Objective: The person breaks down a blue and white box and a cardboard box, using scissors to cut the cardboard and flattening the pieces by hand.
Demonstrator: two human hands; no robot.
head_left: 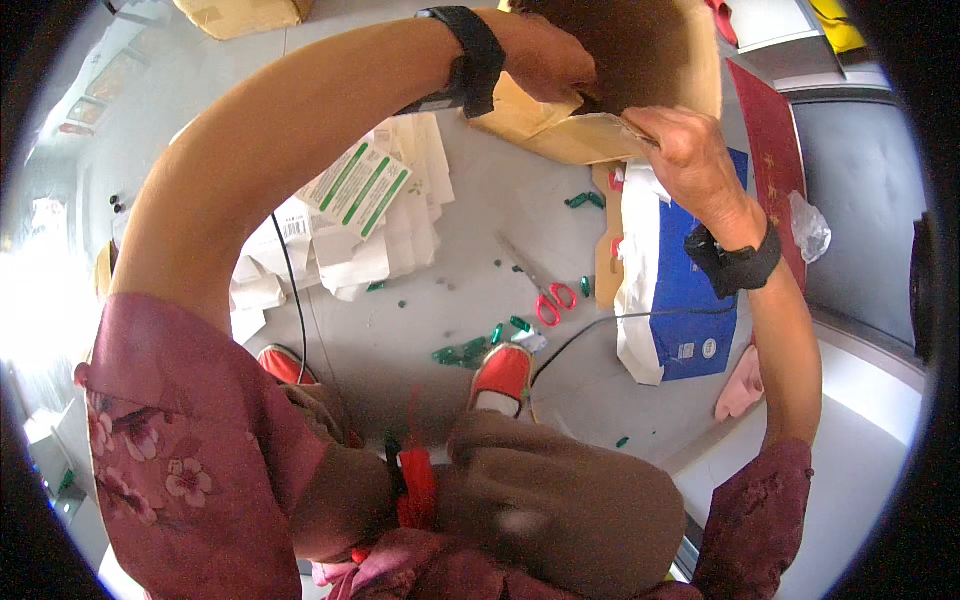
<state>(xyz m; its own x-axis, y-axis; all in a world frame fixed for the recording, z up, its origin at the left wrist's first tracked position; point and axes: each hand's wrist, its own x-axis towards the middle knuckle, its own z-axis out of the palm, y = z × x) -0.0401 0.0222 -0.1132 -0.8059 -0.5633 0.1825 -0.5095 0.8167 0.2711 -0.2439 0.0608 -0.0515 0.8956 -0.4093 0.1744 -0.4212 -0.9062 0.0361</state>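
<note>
A brown cardboard box [560, 130] stands at the far side, its open inside in shadow. My left hand [545, 58] is closed on the box's near left edge, with its fingertips partly hidden. At the near right corner my right hand [690, 150] grips the edge of a flap between thumb and bent fingers. Between the two hands the cardboard edge looks creased and uneven. Both wrists wear black straps. Just below my right hand lies a flattened blue and white carton [690, 290].
Flattened white cartons [365, 215] lie in a stack at the left. Red-handled scissors [545, 290] and green capsule-like pieces [465, 350] are on the grey floor near my red shoe [502, 372]. A black cable [600, 322] crosses the floor. Clear plastic [808, 228] lies at the right.
</note>
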